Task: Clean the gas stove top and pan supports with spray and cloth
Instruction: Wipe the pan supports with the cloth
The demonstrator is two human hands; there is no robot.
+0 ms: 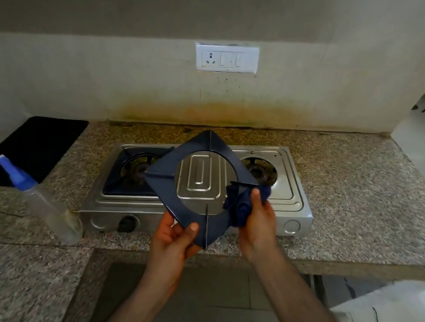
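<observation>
The dark blue pan support (198, 183) is held tilted in mid-frame, above the steel gas stove (203, 186), clear of its top. My left hand (173, 239) has its grip on the support's lower corner, thumb on the upper face, fingers underneath. My right hand (257, 220) clenches a bunched blue cloth (243, 204) against the support's right edge, thumb pressing the fabric. On the stove, the left burner carries a second pan support (135, 170); the right burner (259, 170) is bare. The stove sits on the speckled granite worktop (362, 195). A spray bottle (40, 198) with a blue head stands at lower left of the frame, well apart from the stove. A white switch panel (226, 58) sits on the stained wall above.
</observation>
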